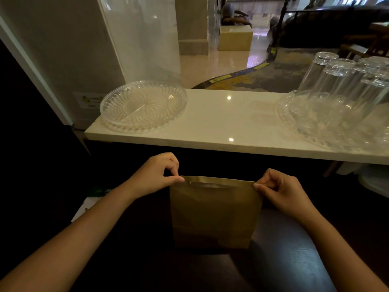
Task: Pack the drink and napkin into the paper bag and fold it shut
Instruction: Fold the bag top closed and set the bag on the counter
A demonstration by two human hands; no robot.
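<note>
A brown paper bag (214, 213) stands upright in the dark space below the white counter, low in the middle of the head view. My left hand (156, 174) pinches the bag's top left corner between thumb and fingers. My right hand (281, 189) pinches the top right corner the same way. The bag's mouth is pulled nearly flat, with a thin slit showing along the top edge. Neither the drink nor the napkin shows; the bag's inside is hidden.
A white counter (231, 127) runs across just beyond the bag. A clear cut-glass plate (143, 106) lies at its left end. At the right, several upturned glasses (345, 85) stand on another clear tray (315, 131). A white box (88, 207) lies low left.
</note>
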